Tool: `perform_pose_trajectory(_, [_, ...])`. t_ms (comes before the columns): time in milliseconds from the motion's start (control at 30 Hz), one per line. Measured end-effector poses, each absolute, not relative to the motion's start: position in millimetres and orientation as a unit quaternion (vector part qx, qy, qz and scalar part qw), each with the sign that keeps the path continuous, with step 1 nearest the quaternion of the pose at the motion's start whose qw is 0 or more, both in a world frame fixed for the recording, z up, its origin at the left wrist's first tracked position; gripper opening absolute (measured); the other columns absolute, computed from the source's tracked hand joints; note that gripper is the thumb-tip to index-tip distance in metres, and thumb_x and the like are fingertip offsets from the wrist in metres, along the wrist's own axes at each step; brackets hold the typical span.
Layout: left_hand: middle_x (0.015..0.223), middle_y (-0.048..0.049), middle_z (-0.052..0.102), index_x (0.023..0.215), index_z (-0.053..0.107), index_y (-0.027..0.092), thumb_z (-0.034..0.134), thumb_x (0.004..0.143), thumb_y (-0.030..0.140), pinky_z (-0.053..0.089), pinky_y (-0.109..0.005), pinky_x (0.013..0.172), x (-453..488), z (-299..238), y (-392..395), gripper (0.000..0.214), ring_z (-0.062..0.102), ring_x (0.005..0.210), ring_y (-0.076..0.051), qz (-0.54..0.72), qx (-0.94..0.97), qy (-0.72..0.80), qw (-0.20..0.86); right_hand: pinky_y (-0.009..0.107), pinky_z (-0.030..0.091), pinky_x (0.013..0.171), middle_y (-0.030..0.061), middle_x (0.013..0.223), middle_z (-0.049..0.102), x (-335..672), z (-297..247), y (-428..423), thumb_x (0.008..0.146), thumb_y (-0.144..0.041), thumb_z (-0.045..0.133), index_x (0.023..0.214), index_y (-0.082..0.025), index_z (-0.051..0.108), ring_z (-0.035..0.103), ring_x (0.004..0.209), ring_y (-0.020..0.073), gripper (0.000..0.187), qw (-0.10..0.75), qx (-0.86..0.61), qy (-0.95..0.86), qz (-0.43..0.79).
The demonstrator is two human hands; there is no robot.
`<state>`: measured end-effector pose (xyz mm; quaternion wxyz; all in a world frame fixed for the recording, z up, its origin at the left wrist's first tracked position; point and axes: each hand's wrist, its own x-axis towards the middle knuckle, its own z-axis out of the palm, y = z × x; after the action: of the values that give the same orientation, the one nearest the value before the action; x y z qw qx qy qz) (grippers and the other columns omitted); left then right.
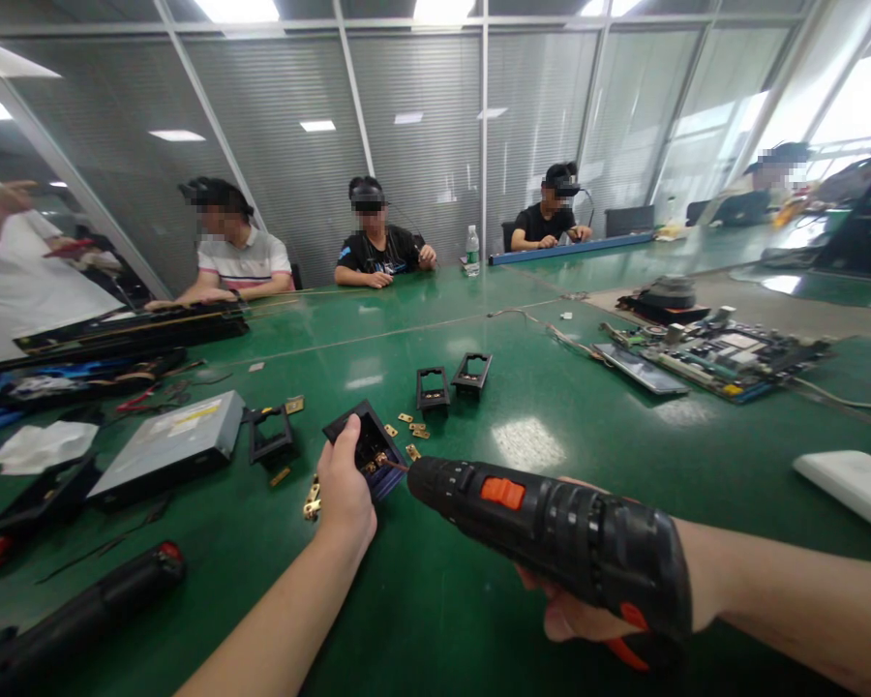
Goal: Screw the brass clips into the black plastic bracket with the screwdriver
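Black housing (369, 440) is in the left hand (346, 479), tilted, open face up. Thumb is over its rim, pinching it; the other fingers are hidden, so can't tell where they press.

Driver (552, 523) is right of the housing, nose at its edge. Right hand (581, 620) is wrapped round the driver's handle, mostly covered by the driver's own body; can't see if a finger is on the trigger. Bit (396, 465) runs into the housing, toward brass parts inside. Too small and dark to say whether the tip is seated.

Loose brass clips (405, 417) lie just beyond the housing, on its right. Brass pile (312, 499) sits left of it, beside the left hand, partly covered by it. Two frames (433, 387) stand farther out, right of the housing; one more frame (270, 436) is to its left, near a metal drive (170, 440).

Well left of the housing and nearer the camera: black tool (94, 610), cut off by the picture's edge, type unclear. Well right: white box (849, 484), also cut off. Circuit board (736, 348) is far right and beyond; detail smeared.
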<state>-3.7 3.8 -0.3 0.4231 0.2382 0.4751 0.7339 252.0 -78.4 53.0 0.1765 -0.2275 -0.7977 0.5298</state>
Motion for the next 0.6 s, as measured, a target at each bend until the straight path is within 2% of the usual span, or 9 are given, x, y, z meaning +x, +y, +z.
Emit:
perform_pose_trajectory(200, [0.099,-0.0070,0.074,0.103,0.073,0.017,0.075,0.080,0.040,0.055,-0.037,0.093,-3.9,1.2,2.3,0.033,0.071,0.096,-0.022,0.736,0.240,0.478,0.415,0.021,0.046,0.059,-0.0009,0.066,0.059,253.8,48.5,-79.6,0.078,-0.028,0.068,0.070,-0.017,0.059,0.057,0.065,0.0118,0.016,0.180,-0.233,-0.797,0.527])
perform_pose_trajectory(400, [0.100,-0.0067,0.074,0.104,0.073,0.018,0.076,0.078,0.042,0.055,-0.038,0.094,-4.8,-1.5,3.9,0.035,0.070,0.100,-0.024,0.739,0.241,0.472,0.415,0.018,0.045,0.053,-0.0024,0.064,0.053,257.0,41.8,-78.3,0.070,-0.015,0.066,0.069,-0.018,0.052,0.056,0.061,0.0116,0.014,0.174,-0.249,-0.804,0.511])
perform_pose_trajectory(500, [0.101,-0.0069,0.075,0.104,0.073,0.018,0.075,0.079,0.041,0.055,-0.038,0.094,-3.4,0.7,3.3,0.034,0.070,0.102,-0.024,0.738,0.240,0.468,0.422,0.020,0.048,0.058,-0.0007,0.067,0.059,256.1,42.7,-80.0,0.074,-0.018,0.065,0.068,-0.017,0.056,0.061,0.064,0.0127,0.011,0.184,-0.237,-0.788,0.538])
perform_pose_trajectory(600, [0.101,-0.0069,0.075,0.103,0.073,0.018,0.075,0.080,0.039,0.055,-0.038,0.095,-2.4,2.5,2.8,0.031,0.070,0.102,-0.023,0.740,0.237,0.470,0.419,0.020,0.048,0.060,-0.0012,0.063,0.058,254.5,47.9,-80.8,0.076,-0.019,0.065,0.064,-0.017,0.055,0.061,0.062,0.0121,0.016,0.193,-0.217,-0.786,0.546])
